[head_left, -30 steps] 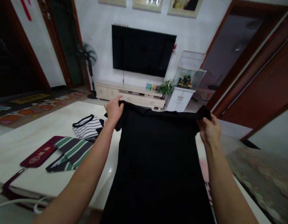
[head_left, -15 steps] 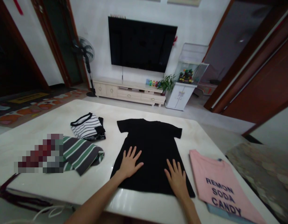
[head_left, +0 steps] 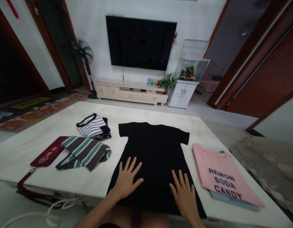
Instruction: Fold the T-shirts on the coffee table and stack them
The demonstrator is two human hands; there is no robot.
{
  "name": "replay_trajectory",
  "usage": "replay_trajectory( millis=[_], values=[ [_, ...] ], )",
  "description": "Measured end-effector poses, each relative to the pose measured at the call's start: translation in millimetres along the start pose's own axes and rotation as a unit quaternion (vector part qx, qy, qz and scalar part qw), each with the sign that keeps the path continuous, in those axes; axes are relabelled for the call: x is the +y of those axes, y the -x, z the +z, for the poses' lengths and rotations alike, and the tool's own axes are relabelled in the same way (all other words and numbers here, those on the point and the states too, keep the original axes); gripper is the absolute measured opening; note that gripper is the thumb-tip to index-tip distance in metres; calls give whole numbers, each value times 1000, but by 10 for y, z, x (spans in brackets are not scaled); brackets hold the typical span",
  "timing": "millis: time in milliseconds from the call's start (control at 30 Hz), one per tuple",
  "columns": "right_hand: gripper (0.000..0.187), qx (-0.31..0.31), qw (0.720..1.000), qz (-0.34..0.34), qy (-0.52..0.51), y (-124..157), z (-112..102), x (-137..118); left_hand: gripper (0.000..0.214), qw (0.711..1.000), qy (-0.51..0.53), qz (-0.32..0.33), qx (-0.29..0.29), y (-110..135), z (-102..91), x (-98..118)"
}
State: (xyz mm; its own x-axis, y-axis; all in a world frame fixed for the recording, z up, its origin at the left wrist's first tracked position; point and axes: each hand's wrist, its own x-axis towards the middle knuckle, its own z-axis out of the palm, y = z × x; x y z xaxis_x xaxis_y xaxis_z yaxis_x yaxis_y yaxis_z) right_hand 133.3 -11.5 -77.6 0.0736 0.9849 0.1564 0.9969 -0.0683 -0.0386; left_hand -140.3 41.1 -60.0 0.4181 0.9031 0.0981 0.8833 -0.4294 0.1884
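A black short-sleeved T-shirt (head_left: 156,148) lies spread flat on the pale table (head_left: 127,112), its collar toward the far side and its hem at the near edge. My left hand (head_left: 127,180) rests with fingers spread on the shirt's lower left part. On the lower right part lies my right hand (head_left: 184,193), palm down and fingers apart. To the right is a folded pink T-shirt (head_left: 222,171) with dark lettering, on top of a light blue cloth (head_left: 234,201).
Left of the black shirt lie a striped green and grey garment (head_left: 87,152), a black-and-white striped garment (head_left: 95,126) and a dark red pouch (head_left: 49,153) with a strap. A white cable (head_left: 30,215) hangs below the table's near left edge. Beyond stands a low TV cabinet (head_left: 132,95).
The black shirt has slid toward me, its hem now at the table's near edge. Both hands have moved nearer with it, still spread flat. The camera view has shifted slightly.
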Motion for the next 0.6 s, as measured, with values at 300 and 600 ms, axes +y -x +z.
replay_trajectory(
  millis=[300, 600],
  values=[
    [53, 0, 997, 30, -74, -609, -116, 324, 64, 998, 23, -55, -13, -535, -224, -184],
    [47, 46, 987, 139, -68, -2073, -92, 682, 58, 986, -15, -160, -37, -1750, -115, -784]
  ],
)
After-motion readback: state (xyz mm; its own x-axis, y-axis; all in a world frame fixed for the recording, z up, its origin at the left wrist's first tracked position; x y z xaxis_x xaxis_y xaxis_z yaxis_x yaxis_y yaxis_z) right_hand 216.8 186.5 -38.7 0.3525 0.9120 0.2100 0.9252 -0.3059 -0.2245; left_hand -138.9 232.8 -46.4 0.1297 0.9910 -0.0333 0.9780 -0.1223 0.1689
